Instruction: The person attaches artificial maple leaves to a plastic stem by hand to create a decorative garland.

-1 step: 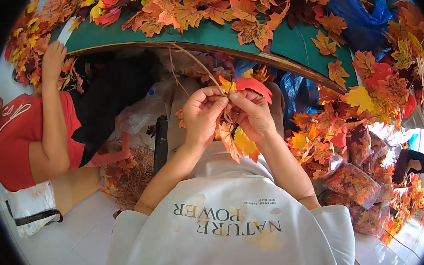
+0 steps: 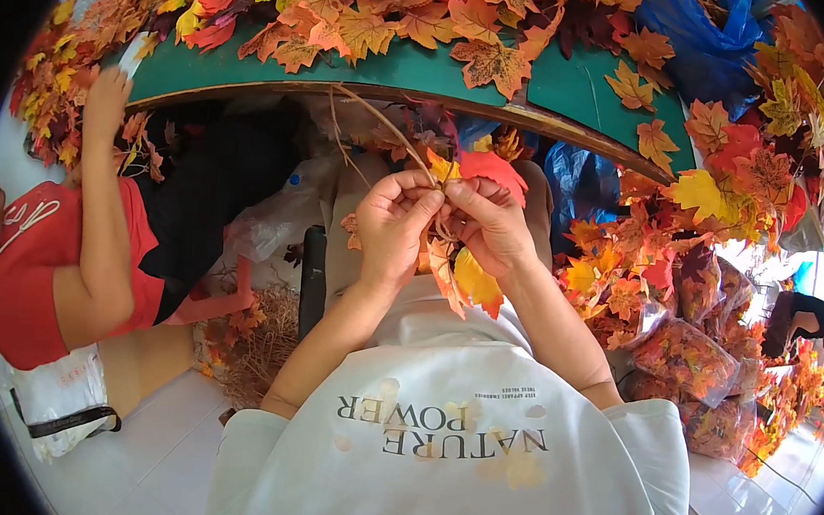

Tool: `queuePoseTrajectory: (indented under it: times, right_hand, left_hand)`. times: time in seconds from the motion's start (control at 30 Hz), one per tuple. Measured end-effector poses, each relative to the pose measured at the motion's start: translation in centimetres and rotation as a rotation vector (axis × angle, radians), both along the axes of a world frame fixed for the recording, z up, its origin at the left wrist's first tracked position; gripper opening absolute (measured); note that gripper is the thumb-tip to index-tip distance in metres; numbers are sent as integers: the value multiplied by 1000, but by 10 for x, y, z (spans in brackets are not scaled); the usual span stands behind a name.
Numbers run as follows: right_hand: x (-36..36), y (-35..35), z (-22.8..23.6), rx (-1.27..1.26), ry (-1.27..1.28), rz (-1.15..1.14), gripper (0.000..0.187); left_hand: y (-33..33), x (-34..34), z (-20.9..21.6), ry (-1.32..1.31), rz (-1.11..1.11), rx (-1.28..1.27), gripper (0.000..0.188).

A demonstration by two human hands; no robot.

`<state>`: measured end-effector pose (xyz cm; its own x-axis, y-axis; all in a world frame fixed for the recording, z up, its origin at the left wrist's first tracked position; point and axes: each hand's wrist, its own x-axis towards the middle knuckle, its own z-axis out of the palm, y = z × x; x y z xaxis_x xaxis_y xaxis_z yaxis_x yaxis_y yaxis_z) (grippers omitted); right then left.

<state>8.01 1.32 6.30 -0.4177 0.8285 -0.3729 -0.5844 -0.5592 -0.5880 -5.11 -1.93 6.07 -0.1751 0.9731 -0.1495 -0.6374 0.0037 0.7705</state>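
In front of my lap, my left hand [image 2: 393, 225] and my right hand [image 2: 492, 227] meet fingertip to fingertip, both closed in a pinch on a thin brown stem [image 2: 384, 123] of an artificial leaf garland. The stem runs up from my fingers to the table edge. A red leaf [image 2: 496, 172] stands out above my right hand, and a small yellow-orange leaf [image 2: 442, 167] sits at the pinch. Below my fingers hang an orange leaf [image 2: 446, 278] and a yellow leaf [image 2: 477, 282]. My fingers hide the exact point where the stem is gripped.
A green table [image 2: 417, 72] heaped with autumn leaves [image 2: 490, 62] lies ahead. On the left sits a co-worker in a red shirt [image 2: 28, 276]. Leaf-filled clear bags [image 2: 690, 355] are stacked at right, below blue plastic [image 2: 705, 34]. Brown stems [image 2: 269, 353] lie in a pile at left.
My hands and the garland stay almost still. The co-worker's raised hand at the left has shifted very slightly.
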Motion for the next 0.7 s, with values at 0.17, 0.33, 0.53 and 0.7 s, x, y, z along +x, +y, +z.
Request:
queuePoseTrajectory:
  times: [0.17, 0.33, 0.53, 0.7]
  right_hand:
    - [5, -3, -3, -4, -77, -5, 8]
    - [5, -5, -15, 31, -46, 37, 6]
    - [8, -11, -6, 16, -46, -48, 10]
    - [11, -11, -14, 80, -158, 3, 12]
  left_hand:
    - [-2, 7, -3, 65, 14, 4, 16]
    - [-8, 4, -5, 117, -5, -52, 15]
    - [-4, 3, -6, 189, -41, -8, 13]
    - [-5, 3, -6, 193, -48, -15, 12]
